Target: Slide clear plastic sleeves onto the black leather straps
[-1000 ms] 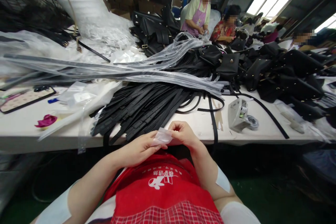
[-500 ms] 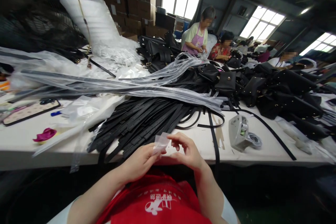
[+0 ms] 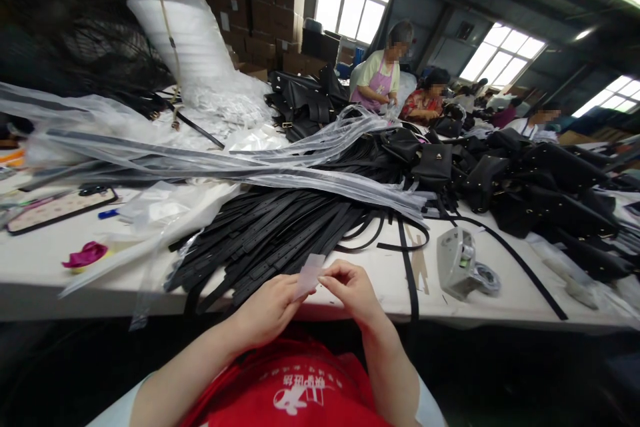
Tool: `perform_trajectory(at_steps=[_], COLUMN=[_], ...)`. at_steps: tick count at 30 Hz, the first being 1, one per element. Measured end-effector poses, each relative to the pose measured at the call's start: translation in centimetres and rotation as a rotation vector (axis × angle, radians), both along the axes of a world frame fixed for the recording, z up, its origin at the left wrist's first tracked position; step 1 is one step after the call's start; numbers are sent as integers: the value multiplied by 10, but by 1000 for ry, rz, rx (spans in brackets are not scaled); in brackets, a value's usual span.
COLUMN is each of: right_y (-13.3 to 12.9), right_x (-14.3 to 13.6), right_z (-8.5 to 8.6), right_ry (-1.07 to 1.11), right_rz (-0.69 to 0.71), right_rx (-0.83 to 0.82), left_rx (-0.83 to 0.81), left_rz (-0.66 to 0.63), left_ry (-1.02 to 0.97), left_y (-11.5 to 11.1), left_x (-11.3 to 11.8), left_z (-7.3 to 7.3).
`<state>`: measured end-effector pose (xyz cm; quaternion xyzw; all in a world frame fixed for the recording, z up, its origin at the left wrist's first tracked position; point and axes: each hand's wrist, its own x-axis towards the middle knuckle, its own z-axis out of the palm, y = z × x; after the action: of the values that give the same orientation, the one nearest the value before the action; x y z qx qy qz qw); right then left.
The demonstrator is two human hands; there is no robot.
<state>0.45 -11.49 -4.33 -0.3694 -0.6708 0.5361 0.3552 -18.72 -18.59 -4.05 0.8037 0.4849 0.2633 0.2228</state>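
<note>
Just above the table's front edge, my left hand grips a small translucent plastic piece, which sticks up past its fingers. Thumb and fingertips of my right hand are pinched together at the right edge of that piece. Whether the right fingertips hold part of it is too small to tell. Behind both hands a pile of black straps spreads over the white table. Long clear plastic sleeves with dark straps inside lie across the pile.
A grey tape dispenser stands to the right. Black bags are heaped behind it. At left lie a phone and a magenta item. White packing foam rises at the back. A co-worker in a purple apron stands across the table.
My right hand's fingers have come together into a pinch at the plastic piece. The piece now stands more upright and narrower in my left hand. The view has shifted slightly.
</note>
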Motion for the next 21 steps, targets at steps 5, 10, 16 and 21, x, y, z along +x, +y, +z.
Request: perform_trajectory(at_steps=[5,10,16,21], right_y=[0,-1,-4,-7], right_x=[-2,-6,-10,-9], right_z=[-2,-5,-3,3], right_ry=[42,41,45,-21], right_rz=[-16,57,86,102], right_rx=[-10,-32,75,203], left_rx=[-92,-99,-44,-51], left_rz=[-5,44,86,55], left_ry=[-90,-248,-201,-196], left_y=[-1,-1,3,1], left_x=[-1,2,3,2], left_z=[-1,7,7,6])
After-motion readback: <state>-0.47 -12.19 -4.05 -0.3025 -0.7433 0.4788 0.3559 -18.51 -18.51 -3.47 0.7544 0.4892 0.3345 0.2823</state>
